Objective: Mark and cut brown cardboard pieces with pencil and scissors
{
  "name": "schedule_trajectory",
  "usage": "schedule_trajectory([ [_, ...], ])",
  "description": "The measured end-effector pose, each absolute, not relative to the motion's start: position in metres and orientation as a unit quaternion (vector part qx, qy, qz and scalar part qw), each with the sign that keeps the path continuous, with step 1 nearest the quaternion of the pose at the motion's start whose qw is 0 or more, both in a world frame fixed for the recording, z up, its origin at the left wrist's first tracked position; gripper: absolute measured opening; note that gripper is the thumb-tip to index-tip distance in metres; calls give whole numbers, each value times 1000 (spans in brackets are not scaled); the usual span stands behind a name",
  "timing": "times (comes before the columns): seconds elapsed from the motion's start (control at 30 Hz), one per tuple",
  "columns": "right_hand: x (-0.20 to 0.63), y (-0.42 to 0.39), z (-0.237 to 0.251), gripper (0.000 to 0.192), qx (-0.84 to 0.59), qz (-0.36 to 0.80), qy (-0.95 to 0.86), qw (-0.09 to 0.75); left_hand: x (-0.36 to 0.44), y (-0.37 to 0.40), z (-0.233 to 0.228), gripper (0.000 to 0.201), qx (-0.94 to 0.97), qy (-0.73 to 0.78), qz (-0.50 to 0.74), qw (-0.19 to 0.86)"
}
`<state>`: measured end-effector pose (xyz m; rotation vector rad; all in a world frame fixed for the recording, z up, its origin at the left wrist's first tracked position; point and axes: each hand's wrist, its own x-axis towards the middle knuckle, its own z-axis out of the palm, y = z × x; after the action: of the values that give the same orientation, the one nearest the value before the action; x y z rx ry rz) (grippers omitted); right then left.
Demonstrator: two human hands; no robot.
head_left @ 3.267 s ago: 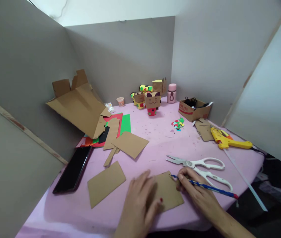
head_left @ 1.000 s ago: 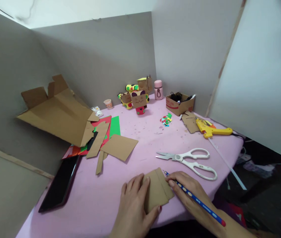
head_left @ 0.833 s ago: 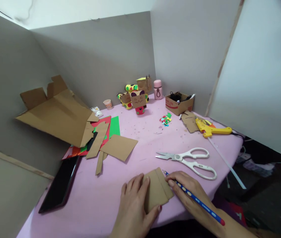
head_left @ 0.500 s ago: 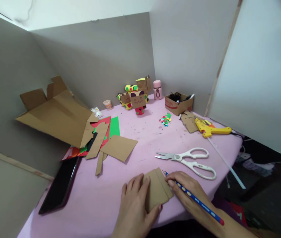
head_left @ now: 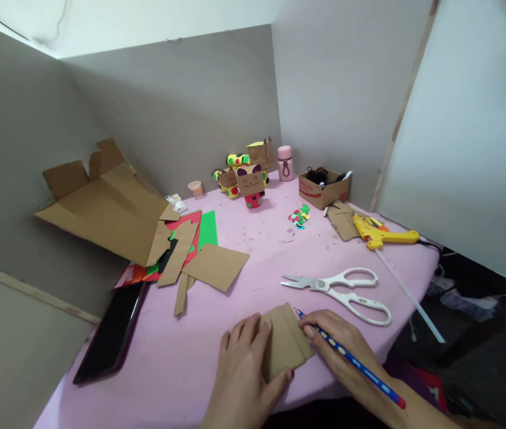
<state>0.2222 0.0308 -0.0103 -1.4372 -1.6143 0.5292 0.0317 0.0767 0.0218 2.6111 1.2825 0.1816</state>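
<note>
Two overlapping pieces of brown cardboard (head_left: pixel 283 345) lie near the table's front edge, the upper one leaving a strip of the lower one bare on the right. My left hand (head_left: pixel 246 363) rests on their left side, fingers spread, with the thumb at the near edge. In my right hand (head_left: pixel 337 336) is a blue pencil (head_left: pixel 355 361) with pale dots and a red end, held in a writing grip. Its tip points to the far right corner of the cardboard; whether it touches cannot be made out. White-handled scissors (head_left: pixel 337 289) lie open just beyond.
Cardboard scraps (head_left: pixel 216 266), coloured paper (head_left: pixel 208 229) and a black tablet-like slab (head_left: pixel 110 333) lie to the left. A yellow glue gun (head_left: pixel 387 236) with a long glue stick sits right. Cardboard figures (head_left: pixel 250 185), a pink flask (head_left: pixel 285 164) and a small box (head_left: pixel 324 189) stand behind.
The whole view has shifted very slightly. Both hands, the pencil and the cardboard keep the same places relative to one another.
</note>
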Motion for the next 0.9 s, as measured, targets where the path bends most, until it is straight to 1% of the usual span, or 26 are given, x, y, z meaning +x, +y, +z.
schedule_trajectory([
  [0.33,222,31,-10,20,-579,209,-651,444,31,77,20,63,891,437,65,105],
  [0.53,222,30,-9,20,-578,218,-649,445,31,78,19,61,889,443,50,101],
  [0.9,224,32,-13,19,-578,203,-657,440,29,80,13,61,896,431,68,86],
])
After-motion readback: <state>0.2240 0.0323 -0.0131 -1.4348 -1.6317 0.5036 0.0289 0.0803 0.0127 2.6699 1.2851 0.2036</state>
